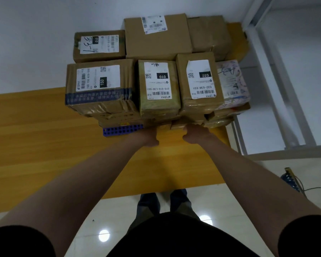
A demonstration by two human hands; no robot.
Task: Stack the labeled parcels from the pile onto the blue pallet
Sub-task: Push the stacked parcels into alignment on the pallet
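Several labeled cardboard parcels stand stacked on the blue pallet [119, 131], of which only a front corner shows. In the front row are a box labeled 150 [100, 86], a box labeled 010 [158, 88] and a box labeled 032 [200, 80]. My left hand [150, 137] and my right hand [195, 134] reach side by side under the front of the stack, at a low parcel [178, 124]. The fingers of both hands are hidden beneath the boxes.
The pallet sits on a wooden table [44, 145] against a white wall. A white metal frame [278, 89] stands to the right. A floral-wrapped parcel [233, 80] is at the stack's right edge. Tiled floor and my feet are below.
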